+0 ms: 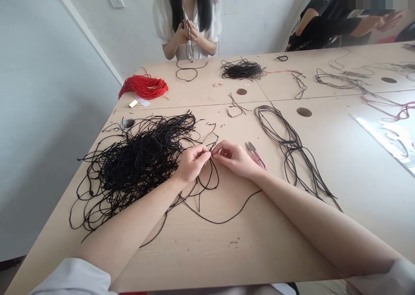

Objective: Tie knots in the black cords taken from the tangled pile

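Where left hand [193, 162] and right hand [234, 159] pinch thin, looped cord [218, 182], tangled black strands [136, 157] heap nearby.

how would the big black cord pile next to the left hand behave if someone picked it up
The black cord pile would probably sag and droop, since its strands bend into loose loops. It would likely come up as a snarl, because the strands cross each other throughout. It may be light for its bulk, as the cords look thin.

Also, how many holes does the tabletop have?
4 visible: one hole at the black cord pile, a second toward the center, a third right of that, a fourth farther right. The pile may hide more.
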A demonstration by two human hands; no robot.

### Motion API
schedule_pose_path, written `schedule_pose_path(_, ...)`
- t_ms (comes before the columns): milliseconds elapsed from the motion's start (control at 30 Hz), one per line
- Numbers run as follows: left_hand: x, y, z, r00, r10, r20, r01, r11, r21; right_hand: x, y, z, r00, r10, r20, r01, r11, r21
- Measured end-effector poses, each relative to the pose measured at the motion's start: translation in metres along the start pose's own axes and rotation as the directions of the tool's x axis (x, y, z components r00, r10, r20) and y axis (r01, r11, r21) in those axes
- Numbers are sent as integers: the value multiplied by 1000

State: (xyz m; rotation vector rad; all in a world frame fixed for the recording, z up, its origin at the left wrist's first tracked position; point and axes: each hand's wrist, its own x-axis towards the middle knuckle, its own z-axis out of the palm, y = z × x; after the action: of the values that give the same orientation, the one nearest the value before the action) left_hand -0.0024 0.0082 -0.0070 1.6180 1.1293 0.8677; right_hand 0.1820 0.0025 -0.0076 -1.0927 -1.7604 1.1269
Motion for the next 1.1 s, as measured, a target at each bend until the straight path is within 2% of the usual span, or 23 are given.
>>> schedule_pose_path(133,-2,1,1,1000,16,-14,-15,999,44,0,0,0,1000,25,5,-25,1000,-9)
schedule_pose_path(267,-3,2,2,1000,-25,-17,26,999,48,-2,0,-1,996,87,-21,-86,994,60)
schedule_pose_path(367,-1,1,3,999,-39,-16,38,998,-42,-2,3,-1,990,139,-26,-132,974,185)
schedule_pose_path(533,2,0,4,995,-75,-63,61,977,-205,-1,6,-1,987,158,-39,-136,934,330)
schedule_pose_path(733,4,0,3,994,-100,-43,79,935,-346,0,1,-2,978,200,-53,-160,893,420)
schedule_pose_path(1100,4,3,0,984,-179,-14,156,887,-434,0,0,-2,971,228,-74,-172,876,451)
